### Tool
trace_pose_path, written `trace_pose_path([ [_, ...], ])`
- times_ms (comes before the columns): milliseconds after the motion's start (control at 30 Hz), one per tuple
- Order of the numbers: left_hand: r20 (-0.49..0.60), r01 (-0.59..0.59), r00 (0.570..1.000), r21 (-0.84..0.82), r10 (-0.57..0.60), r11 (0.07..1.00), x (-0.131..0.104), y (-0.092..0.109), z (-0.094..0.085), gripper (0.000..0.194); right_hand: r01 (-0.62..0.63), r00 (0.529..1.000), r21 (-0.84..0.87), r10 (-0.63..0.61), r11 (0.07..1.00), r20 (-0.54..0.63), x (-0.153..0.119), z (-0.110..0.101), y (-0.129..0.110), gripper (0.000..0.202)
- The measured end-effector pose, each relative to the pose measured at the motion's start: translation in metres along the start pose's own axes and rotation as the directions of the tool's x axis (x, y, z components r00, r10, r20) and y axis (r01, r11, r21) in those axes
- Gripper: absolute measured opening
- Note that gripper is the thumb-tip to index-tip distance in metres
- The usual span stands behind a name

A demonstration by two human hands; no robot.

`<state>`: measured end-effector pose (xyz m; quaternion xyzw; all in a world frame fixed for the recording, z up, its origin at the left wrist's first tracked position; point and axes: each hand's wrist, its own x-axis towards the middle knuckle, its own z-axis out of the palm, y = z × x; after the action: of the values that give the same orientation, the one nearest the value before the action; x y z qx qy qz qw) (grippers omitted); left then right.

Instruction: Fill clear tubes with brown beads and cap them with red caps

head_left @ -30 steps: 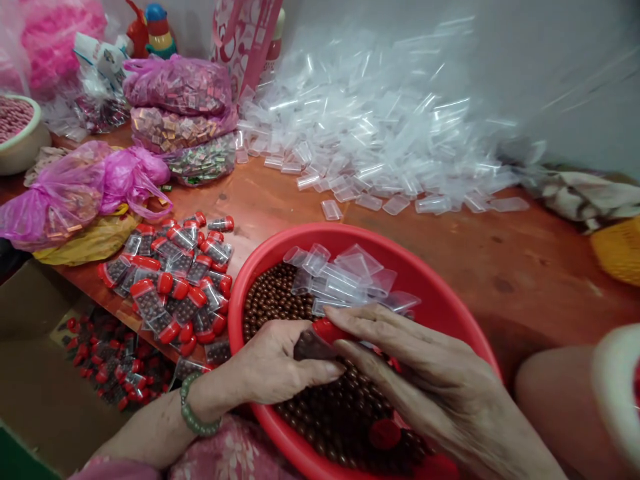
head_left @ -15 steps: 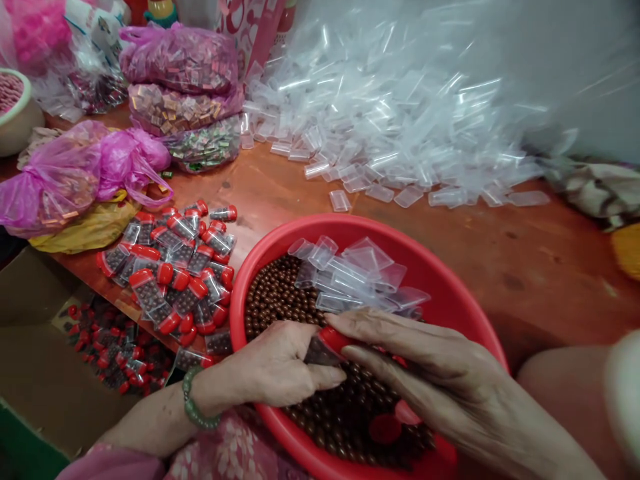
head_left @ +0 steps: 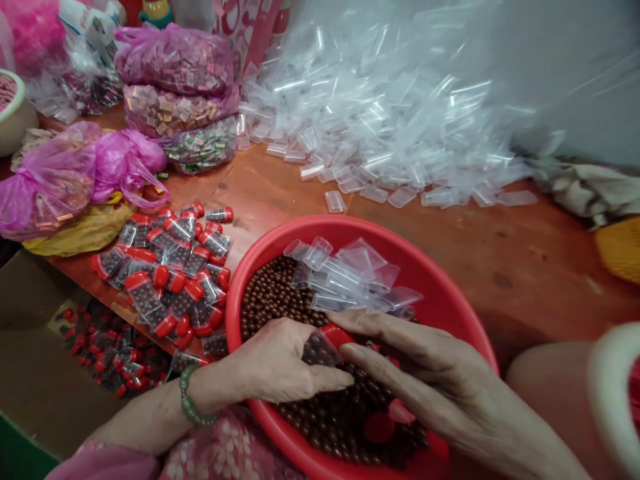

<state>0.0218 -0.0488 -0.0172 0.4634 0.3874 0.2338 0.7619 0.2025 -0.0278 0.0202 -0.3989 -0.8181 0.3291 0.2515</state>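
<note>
My left hand (head_left: 285, 363), with a green bead bracelet at its wrist, grips a small clear container (head_left: 320, 349) filled with brown balls. My right hand (head_left: 425, 367) has its thumb and fingers on the red cap (head_left: 336, 334) at the container's end. Both hands are over a red basin (head_left: 440, 273). In it lie many brown balls (head_left: 273, 290), a heap of clear empty sleeves (head_left: 350, 277) and a few loose red caps (head_left: 380, 427), partly hidden under my right hand.
Filled red-capped containers (head_left: 175, 260) are piled left of the basin, with more in a cardboard box (head_left: 30, 340) below. Clear sleeves (head_left: 390, 140) are heaped along the wall. Plastic bags (head_left: 180, 63) stand at the back left. A white-rimmed tub (head_left: 605, 387) is at the right.
The view has shifted slightly, bringing more of the tub at the right into sight. Both hands keep their hold on the capped container, with hardly any movement.
</note>
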Motion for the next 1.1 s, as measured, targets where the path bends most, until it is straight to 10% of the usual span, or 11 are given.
trace_pose_path([
  [400,-0.044,-0.029,0.999,-0.216,0.02,0.976,0.005,0.001,0.002,0.04,0.128,0.991,-0.191,-0.133,0.973,-0.016,-0.003,0.019,0.0,0.04],
  [567,-0.011,0.076,0.996,-0.459,-0.092,0.885,0.008,0.003,-0.001,0.051,0.164,0.985,-0.413,-0.168,0.896,0.027,-0.002,0.031,-0.003,0.091],
  [1100,0.052,0.13,0.99,-0.693,-0.131,0.709,0.01,0.007,0.019,0.05,0.234,0.93,-0.624,-0.359,0.746,-0.08,-0.003,0.035,0.004,0.065],
])
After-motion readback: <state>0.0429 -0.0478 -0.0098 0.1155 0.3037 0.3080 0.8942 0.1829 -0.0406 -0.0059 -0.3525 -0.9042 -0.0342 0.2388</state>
